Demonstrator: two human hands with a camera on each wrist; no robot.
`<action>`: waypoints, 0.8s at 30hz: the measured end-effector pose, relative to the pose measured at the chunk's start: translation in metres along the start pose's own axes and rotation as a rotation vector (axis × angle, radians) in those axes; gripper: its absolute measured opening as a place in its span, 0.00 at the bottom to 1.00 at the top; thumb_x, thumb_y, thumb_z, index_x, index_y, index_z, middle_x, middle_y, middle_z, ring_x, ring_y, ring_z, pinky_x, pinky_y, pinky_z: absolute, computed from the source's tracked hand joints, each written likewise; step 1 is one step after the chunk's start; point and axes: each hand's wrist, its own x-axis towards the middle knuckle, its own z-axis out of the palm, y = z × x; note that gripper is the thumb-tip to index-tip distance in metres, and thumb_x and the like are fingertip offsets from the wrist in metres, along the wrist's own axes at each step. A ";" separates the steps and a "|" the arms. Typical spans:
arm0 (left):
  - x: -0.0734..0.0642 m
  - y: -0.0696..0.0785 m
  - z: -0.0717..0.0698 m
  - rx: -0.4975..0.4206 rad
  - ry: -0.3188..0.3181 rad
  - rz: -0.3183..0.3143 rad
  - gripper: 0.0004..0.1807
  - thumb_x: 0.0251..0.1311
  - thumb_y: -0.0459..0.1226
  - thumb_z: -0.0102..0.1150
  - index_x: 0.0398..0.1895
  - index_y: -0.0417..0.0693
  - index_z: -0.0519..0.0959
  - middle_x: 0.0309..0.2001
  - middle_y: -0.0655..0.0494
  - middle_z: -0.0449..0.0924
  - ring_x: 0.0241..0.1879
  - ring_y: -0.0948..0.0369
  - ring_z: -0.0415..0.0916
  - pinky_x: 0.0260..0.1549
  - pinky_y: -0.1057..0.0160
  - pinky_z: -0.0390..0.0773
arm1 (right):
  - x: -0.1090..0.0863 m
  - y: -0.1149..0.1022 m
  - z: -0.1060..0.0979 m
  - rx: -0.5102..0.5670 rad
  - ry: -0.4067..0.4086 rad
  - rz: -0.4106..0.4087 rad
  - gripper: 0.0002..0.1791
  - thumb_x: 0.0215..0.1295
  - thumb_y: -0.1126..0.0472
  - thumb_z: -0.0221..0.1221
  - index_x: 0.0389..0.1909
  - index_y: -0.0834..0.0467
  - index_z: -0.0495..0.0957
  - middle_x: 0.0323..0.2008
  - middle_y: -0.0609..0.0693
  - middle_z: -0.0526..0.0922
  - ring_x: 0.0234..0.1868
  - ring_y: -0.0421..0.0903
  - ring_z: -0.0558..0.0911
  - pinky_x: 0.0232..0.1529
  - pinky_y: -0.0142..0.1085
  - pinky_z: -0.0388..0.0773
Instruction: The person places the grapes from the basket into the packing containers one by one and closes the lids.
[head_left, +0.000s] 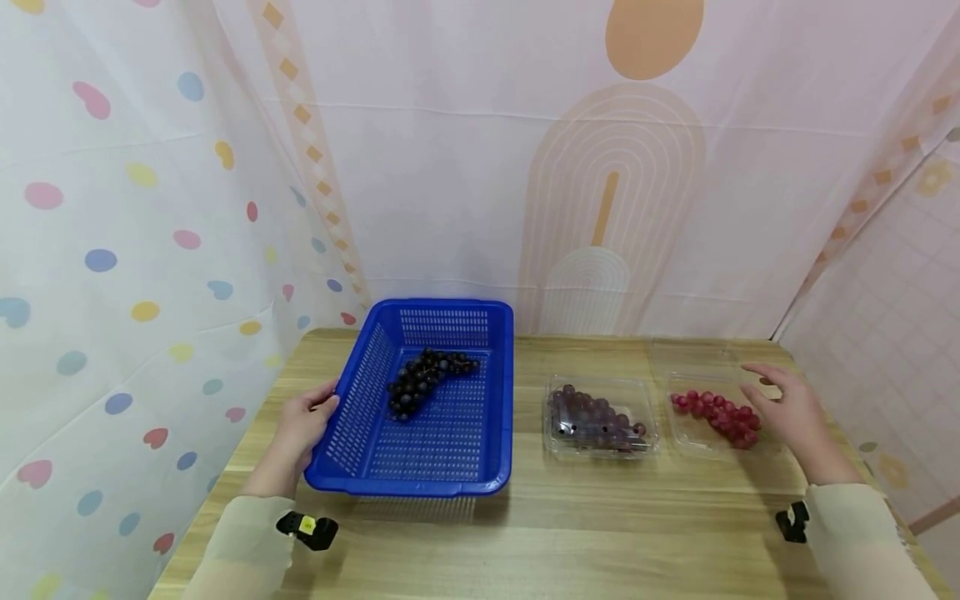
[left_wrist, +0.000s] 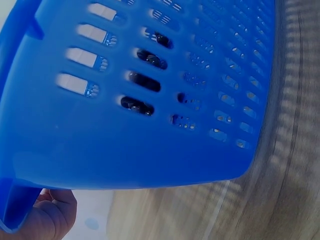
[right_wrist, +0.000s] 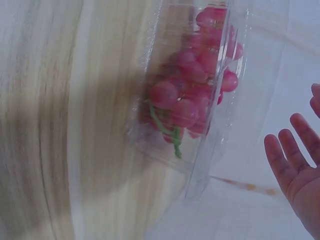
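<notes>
My left hand (head_left: 303, 429) holds the left rim of a blue plastic basket (head_left: 498, 400), thumb near the edge. In the left wrist view, that hand (left_wrist: 52, 215) shows behind the corner of the slotted basket wall (left_wrist: 125, 155). A bunch of black grapes (head_left: 420, 382) lies inside toward the back. On the right, my right hand (head_left: 791, 417) hovers beside a clear plastic box (head_left: 690, 437) with its lid back. Red grapes (head_left: 720, 415) with a green stem lie in it. The right wrist view shows the fingers (right_wrist: 295, 150) spread, holding nothing.
Between the basket and the red grapes stands a closed clear box (head_left: 645, 400) of dark purple grapes (head_left: 596, 417). Everything stands on a wood-grain table (head_left: 585, 542). Patterned curtains (head_left: 450, 183) hang behind it and at both sides.
</notes>
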 end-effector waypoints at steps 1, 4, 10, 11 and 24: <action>0.000 0.000 0.000 0.004 0.004 0.001 0.24 0.72 0.38 0.41 0.70 0.43 0.61 0.62 0.37 0.68 0.39 0.64 0.73 0.33 0.71 0.76 | 0.001 -0.001 0.001 0.003 -0.005 -0.007 0.20 0.69 0.61 0.53 0.57 0.69 0.71 0.57 0.72 0.70 0.50 0.66 0.71 0.41 0.58 0.76; -0.001 0.001 0.001 0.014 0.012 0.007 0.24 0.72 0.38 0.41 0.69 0.42 0.61 0.63 0.36 0.67 0.39 0.64 0.73 0.32 0.71 0.76 | 0.004 -0.008 0.003 0.017 -0.039 -0.018 0.21 0.70 0.60 0.53 0.58 0.68 0.70 0.58 0.72 0.69 0.51 0.66 0.70 0.42 0.59 0.76; -0.002 0.000 0.001 0.020 0.022 -0.002 0.24 0.72 0.38 0.42 0.69 0.43 0.62 0.63 0.36 0.67 0.40 0.63 0.73 0.32 0.72 0.75 | 0.015 -0.038 0.012 0.030 -0.098 -0.081 0.21 0.68 0.62 0.55 0.59 0.66 0.71 0.59 0.70 0.69 0.53 0.67 0.70 0.42 0.57 0.77; -0.002 0.000 0.001 0.022 0.025 -0.001 0.24 0.72 0.38 0.42 0.69 0.43 0.62 0.63 0.36 0.67 0.40 0.63 0.72 0.32 0.72 0.75 | 0.017 -0.045 0.014 0.030 -0.104 -0.101 0.21 0.67 0.62 0.56 0.59 0.65 0.71 0.59 0.69 0.69 0.53 0.67 0.70 0.42 0.56 0.78; -0.002 -0.001 0.001 0.012 0.018 0.004 0.24 0.72 0.38 0.42 0.69 0.43 0.62 0.61 0.36 0.68 0.39 0.63 0.72 0.33 0.70 0.75 | 0.057 -0.129 0.042 0.086 -0.225 -0.311 0.24 0.65 0.60 0.59 0.62 0.58 0.71 0.62 0.62 0.71 0.61 0.61 0.69 0.52 0.56 0.74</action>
